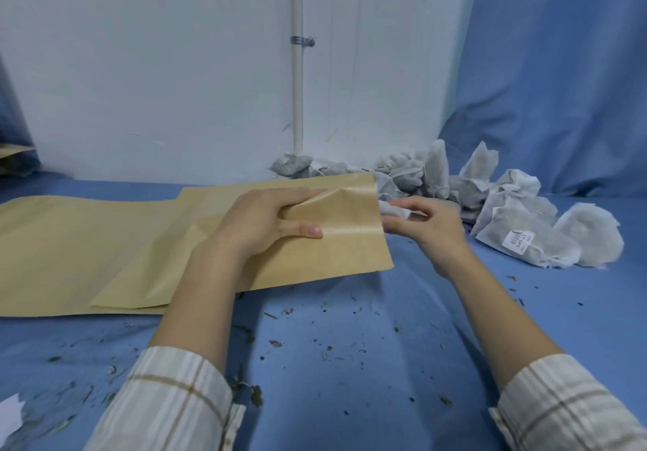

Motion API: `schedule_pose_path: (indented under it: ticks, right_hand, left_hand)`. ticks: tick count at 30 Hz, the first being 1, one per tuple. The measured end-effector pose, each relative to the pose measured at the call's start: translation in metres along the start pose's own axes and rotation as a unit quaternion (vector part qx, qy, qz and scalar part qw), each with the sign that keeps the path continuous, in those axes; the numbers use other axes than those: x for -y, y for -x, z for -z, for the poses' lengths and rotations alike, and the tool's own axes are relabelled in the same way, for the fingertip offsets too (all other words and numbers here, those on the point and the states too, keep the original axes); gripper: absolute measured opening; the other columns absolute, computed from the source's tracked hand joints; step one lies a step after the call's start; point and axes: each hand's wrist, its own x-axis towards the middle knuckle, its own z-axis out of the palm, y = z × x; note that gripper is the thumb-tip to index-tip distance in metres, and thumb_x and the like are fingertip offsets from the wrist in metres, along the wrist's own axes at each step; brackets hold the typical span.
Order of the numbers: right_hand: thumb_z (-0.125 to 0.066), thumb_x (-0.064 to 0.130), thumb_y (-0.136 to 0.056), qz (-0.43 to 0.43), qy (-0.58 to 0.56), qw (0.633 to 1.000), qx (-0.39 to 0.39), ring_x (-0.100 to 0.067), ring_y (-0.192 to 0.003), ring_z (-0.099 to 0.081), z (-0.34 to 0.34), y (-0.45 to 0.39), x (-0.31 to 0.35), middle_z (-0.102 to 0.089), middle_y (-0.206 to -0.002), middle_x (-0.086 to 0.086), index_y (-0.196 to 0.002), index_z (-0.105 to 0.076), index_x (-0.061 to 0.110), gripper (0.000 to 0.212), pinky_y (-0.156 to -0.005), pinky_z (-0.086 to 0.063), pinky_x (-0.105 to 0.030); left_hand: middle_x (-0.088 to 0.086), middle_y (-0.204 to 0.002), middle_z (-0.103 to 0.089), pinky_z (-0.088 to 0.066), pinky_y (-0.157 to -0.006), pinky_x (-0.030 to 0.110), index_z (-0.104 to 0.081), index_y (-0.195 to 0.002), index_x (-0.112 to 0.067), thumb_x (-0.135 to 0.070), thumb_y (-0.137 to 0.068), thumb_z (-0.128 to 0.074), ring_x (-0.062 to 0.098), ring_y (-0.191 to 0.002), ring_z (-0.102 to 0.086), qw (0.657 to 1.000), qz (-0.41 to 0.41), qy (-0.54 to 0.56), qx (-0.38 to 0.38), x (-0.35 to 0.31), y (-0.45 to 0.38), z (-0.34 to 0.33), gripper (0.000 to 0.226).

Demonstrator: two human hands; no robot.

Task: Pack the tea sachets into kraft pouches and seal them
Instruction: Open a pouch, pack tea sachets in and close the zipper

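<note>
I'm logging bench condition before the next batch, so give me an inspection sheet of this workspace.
Surface: blue cloth, wrinkled.
Job's things: kraft pouch held at its mouth; another pouch flat beneath; sachet pile at right.
Clutter: loose tea bits scattered on the cloth; white paper scrap at left edge.
Hands: left hand grips the pouch; right hand pinches a sachet at the opening.
Cables: nothing seen.
Surroundings: white wall, pipe, blue drape.

Tan kraft pouch [336,226] flat on blue cloth, white sachet [394,209] at its mouth
</note>
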Motion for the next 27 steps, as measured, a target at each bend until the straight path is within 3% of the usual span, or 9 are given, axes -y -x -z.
schedule_pose_path:
  ticks: [5, 10, 12, 14, 16, 18, 21, 25, 27]
  right_hand:
    - [-0.061, -0.006, -0.076, 0.006, 0.147, 0.988, 0.042, -0.001, -0.053, -0.045, -0.027, -0.003, 0.009, -0.05, -0.049, 0.013, -0.085, -0.064, 0.022, 0.03, -0.055, -0.039, -0.014]
    - [-0.053, 0.002, -0.088, -0.042, 0.274, 0.916, 0.29, 0.003, -0.069, -0.047, -0.029, 0.003, 0.021, -0.053, -0.077, 0.015, -0.081, -0.052, 0.024, 0.023, -0.055, -0.037, -0.004]
    - [-0.052, 0.0, -0.089, -0.074, 0.238, 0.909, 0.334, 0.007, -0.067, -0.049, -0.029, 0.004, 0.02, -0.055, -0.078, 0.018, -0.085, -0.053, 0.024, 0.024, -0.056, -0.04, -0.003]
    - [-0.05, -0.003, -0.088, -0.057, 0.177, 0.952, 0.244, 0.009, -0.057, -0.051, -0.026, -0.001, 0.015, -0.059, -0.07, 0.018, -0.08, -0.061, 0.021, 0.027, -0.056, -0.044, -0.011]
    - [-0.046, 0.0, -0.089, -0.044, 0.175, 0.983, 0.035, 0.003, -0.071, -0.06, -0.012, -0.01, 0.002, -0.067, -0.082, 0.007, -0.09, -0.069, 0.015, 0.027, -0.067, -0.049, -0.017]
    - [-0.044, 0.013, -0.091, -0.072, 0.327, 0.934, -0.125, -0.014, -0.106, -0.056, 0.01, -0.02, -0.019, -0.064, -0.112, -0.003, -0.107, -0.066, 0.023, 0.029, -0.091, -0.043, -0.027]
    - [-0.041, 0.04, -0.093, -0.207, 0.508, 0.831, -0.096, -0.032, -0.131, -0.028, 0.037, -0.024, -0.046, -0.039, -0.139, -0.019, -0.131, -0.048, 0.032, 0.04, -0.107, -0.024, -0.038]
    - [-0.037, 0.054, -0.09, -0.236, 0.514, 0.823, -0.053, -0.032, -0.134, -0.025, 0.04, -0.027, -0.055, -0.035, -0.144, -0.013, -0.138, -0.037, 0.036, 0.051, -0.107, -0.022, -0.042]
    - [-0.046, 0.049, -0.089, -0.202, 0.485, 0.847, -0.081, -0.028, -0.132, -0.031, 0.04, -0.027, -0.055, -0.045, -0.139, -0.008, -0.134, -0.046, 0.029, 0.049, -0.105, -0.028, -0.04]
  left_hand:
    - [-0.03, -0.114, -0.062, -0.039, -0.098, 0.024, -0.053, -0.103, -0.069, -0.048, -0.067, -0.076, -0.001, -0.11, -0.052, 0.999, -0.026, -0.03, 0.006, -0.005, -0.003, -0.006, 0.048]
    - [-0.03, -0.112, -0.06, -0.031, -0.092, 0.009, -0.045, -0.09, -0.079, -0.044, -0.067, -0.077, -0.004, -0.105, -0.05, 0.997, -0.05, -0.057, 0.013, -0.004, -0.003, -0.009, 0.053]
    - [-0.029, -0.113, -0.061, -0.035, -0.097, 0.015, -0.048, -0.094, -0.077, -0.043, -0.069, -0.077, -0.003, -0.108, -0.051, 0.998, -0.046, -0.045, 0.023, -0.003, -0.003, -0.011, 0.052]
    - [-0.028, -0.114, -0.063, -0.039, -0.099, 0.026, -0.052, -0.104, -0.07, -0.046, -0.07, -0.075, 0.0, -0.109, -0.053, 0.998, -0.034, -0.052, 0.011, -0.001, -0.003, -0.012, 0.048]
    - [-0.021, -0.115, -0.064, -0.038, -0.099, 0.033, -0.055, -0.117, -0.058, -0.05, -0.07, -0.072, 0.005, -0.109, -0.053, 0.995, -0.032, -0.093, -0.015, 0.0, -0.005, -0.013, 0.051]
    - [-0.015, -0.117, -0.063, -0.035, -0.1, 0.035, -0.055, -0.124, -0.05, -0.052, -0.071, -0.071, 0.007, -0.111, -0.051, 0.992, -0.027, -0.116, -0.033, 0.0, -0.005, -0.014, 0.055]
    - [-0.011, -0.124, -0.06, -0.031, -0.104, 0.036, -0.053, -0.128, -0.046, -0.053, -0.072, -0.07, 0.011, -0.118, -0.048, 0.99, -0.018, -0.134, -0.035, 0.002, -0.005, -0.016, 0.059]
    - [-0.01, -0.129, -0.058, -0.028, -0.106, 0.035, -0.051, -0.13, -0.045, -0.054, -0.071, -0.069, 0.013, -0.124, -0.046, 0.988, -0.008, -0.155, -0.025, 0.004, -0.005, -0.019, 0.062]
    - [-0.01, -0.13, -0.057, -0.027, -0.105, 0.034, -0.05, -0.13, -0.046, -0.055, -0.071, -0.069, 0.013, -0.124, -0.045, 0.987, -0.006, -0.162, -0.019, 0.006, -0.005, -0.02, 0.062]
